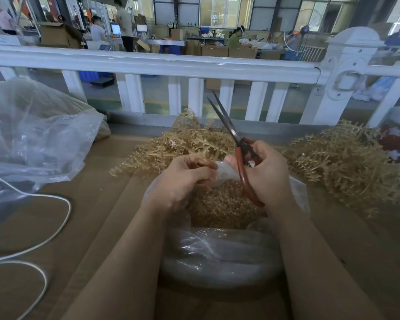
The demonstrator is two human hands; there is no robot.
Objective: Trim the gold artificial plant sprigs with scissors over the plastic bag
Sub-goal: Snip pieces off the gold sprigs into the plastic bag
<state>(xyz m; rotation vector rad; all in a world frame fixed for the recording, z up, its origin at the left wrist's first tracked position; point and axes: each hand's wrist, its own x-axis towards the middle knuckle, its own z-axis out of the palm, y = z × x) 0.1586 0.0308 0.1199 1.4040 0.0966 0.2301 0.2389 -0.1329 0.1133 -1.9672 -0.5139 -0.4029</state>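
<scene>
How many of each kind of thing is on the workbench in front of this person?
Scissors, red-handled, in the right hand: 1
Clear plastic bags: 2
Loose piles of gold sprigs: 2
White cable: 1
Total: 6

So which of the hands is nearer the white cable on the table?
Left. The left hand sits over the plastic bag, toward the white cable; the right hand, holding the scissors, is farther away.
</scene>
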